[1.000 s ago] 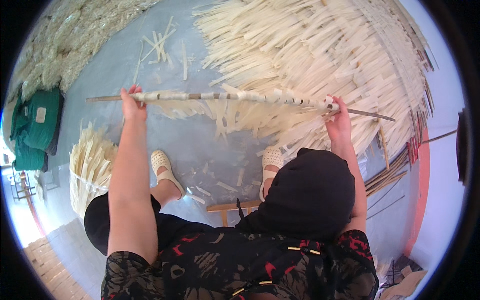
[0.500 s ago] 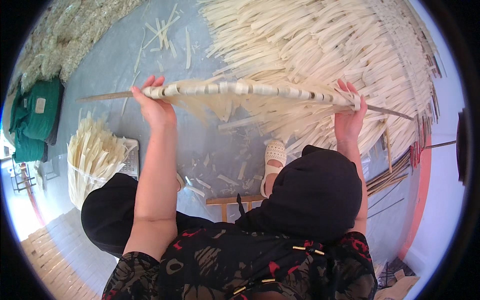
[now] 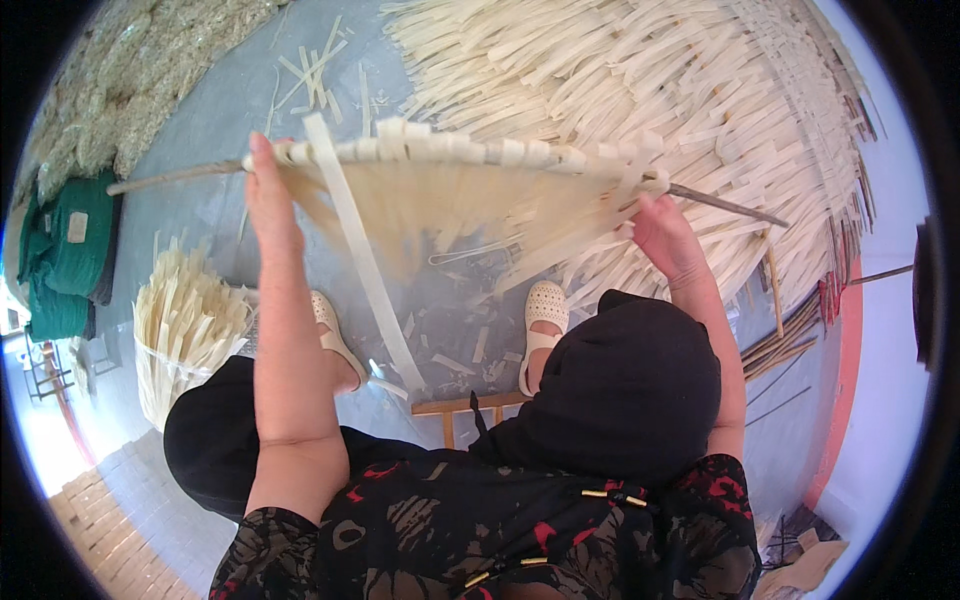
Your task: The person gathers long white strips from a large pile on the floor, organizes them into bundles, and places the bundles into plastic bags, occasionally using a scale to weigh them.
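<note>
A long thin wooden stick [image 3: 175, 180] is held up level before me, with a row of pale flat strips [image 3: 480, 152] looped over its middle. Their loose ends hang below it and are blurred by motion. My left hand [image 3: 275, 205] is closed on the stick at the left end of the row, thumb pointing up. At the other end, my right hand [image 3: 668, 238] grips the stick and the last strips from below; its fingertips are partly hidden. One longer strip [image 3: 365, 260] dangles from the stick near my left hand, slanting down toward the floor.
A broad layer of similar pale strips [image 3: 620, 70] covers the far right floor. A tied bundle [image 3: 185, 320] stands at left, near green sacks [image 3: 75, 250]. Bare sticks [image 3: 785, 345] lie at right. A low wooden stool [image 3: 470, 405] is between my legs; cut scraps litter the floor.
Both hands have shifted left with the stick, the left one also upward. The hanging strips now swing in a blur, and one longer strip has come down toward me.
</note>
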A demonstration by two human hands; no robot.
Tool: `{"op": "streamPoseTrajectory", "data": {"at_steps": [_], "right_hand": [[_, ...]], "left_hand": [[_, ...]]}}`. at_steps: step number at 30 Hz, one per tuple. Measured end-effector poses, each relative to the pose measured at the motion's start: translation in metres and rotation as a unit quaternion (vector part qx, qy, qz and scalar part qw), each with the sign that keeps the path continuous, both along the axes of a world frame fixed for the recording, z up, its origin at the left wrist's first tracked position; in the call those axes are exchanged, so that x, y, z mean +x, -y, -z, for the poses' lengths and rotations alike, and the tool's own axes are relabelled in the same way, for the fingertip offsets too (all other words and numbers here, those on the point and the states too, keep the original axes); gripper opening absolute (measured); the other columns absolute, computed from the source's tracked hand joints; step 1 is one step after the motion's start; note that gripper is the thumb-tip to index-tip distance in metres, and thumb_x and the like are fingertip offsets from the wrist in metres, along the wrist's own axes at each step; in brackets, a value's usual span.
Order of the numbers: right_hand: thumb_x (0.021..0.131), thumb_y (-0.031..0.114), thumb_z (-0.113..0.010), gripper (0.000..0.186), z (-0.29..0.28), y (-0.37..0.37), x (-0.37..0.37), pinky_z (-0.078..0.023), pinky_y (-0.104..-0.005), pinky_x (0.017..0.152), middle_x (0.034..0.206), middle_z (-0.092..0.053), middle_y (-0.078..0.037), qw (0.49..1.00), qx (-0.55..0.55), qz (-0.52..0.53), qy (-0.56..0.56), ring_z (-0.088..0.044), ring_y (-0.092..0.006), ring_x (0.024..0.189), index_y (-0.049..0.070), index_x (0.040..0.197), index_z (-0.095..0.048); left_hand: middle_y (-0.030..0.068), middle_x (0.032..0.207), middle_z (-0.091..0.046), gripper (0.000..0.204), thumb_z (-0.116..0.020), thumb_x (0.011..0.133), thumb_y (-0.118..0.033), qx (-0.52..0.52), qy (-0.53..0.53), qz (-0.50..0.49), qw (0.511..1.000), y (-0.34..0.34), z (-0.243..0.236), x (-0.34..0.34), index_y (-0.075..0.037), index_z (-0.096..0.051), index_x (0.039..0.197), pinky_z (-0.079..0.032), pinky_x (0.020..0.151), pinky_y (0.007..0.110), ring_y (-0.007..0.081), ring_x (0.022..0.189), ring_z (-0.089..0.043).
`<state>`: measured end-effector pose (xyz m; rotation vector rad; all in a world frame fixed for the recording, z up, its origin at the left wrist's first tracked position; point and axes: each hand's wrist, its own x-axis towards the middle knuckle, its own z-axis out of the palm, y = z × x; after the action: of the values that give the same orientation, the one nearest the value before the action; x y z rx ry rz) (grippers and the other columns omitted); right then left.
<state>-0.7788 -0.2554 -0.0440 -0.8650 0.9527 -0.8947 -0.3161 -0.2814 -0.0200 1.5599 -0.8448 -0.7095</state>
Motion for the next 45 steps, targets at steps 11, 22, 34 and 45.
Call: {"op": "streamPoseTrajectory", "data": {"at_steps": [11,22,34,45], "right_hand": [[0.094,0.032,-0.059,0.054,0.101,0.011,0.032,-0.045,-0.0480,0.099,0.133,-0.054,-0.016,0.952,0.294,-0.040,0.079,-0.056,-0.0323,0.116,0.004,0.137,-0.042],[0.085,0.032,-0.063,0.030,0.168,0.005,-0.036,-0.050,-0.0432,0.072,0.086,-0.066,-0.016,0.755,-0.111,-0.167,-0.624,-0.063,-0.0360,0.081,0.007,0.101,-0.065],[0.092,0.042,-0.059,0.041,0.050,-0.002,0.023,-0.042,-0.0329,0.058,0.059,-0.053,-0.007,0.858,0.024,-0.287,-0.426,-0.050,-0.0179,0.059,0.003,0.082,-0.066],[0.093,0.038,-0.056,0.029,0.021,-0.050,-0.022,-0.049,-0.0463,0.063,0.079,-0.061,-0.012,0.593,-0.269,-0.165,-0.740,-0.062,-0.0342,0.074,0.009,0.088,-0.053]], "left_hand": [[0.0226,0.126,-0.059,0.084,-0.053,0.086,-0.067,0.383,0.184,0.187,0.886,0.094,0.096,0.046,0.007,-0.056,0.126,-0.044,0.096,0.041,0.0348,0.118,-0.056],[0.0211,0.127,-0.054,0.040,-0.067,0.082,-0.019,0.105,0.413,0.237,0.873,0.013,0.158,-0.098,-0.006,-0.059,0.118,-0.040,0.101,0.044,0.0383,0.120,-0.049],[0.0058,0.138,-0.048,0.028,-0.062,0.081,-0.019,-0.059,0.536,0.410,0.736,-0.032,0.123,-0.212,-0.022,-0.061,0.109,-0.012,0.115,0.059,0.0277,0.143,-0.027],[0.0049,0.128,-0.053,0.023,-0.055,0.083,-0.012,-0.026,0.535,0.361,0.764,-0.016,0.103,-0.185,-0.021,-0.061,0.103,-0.009,0.118,0.057,0.0259,0.138,-0.034]]}}
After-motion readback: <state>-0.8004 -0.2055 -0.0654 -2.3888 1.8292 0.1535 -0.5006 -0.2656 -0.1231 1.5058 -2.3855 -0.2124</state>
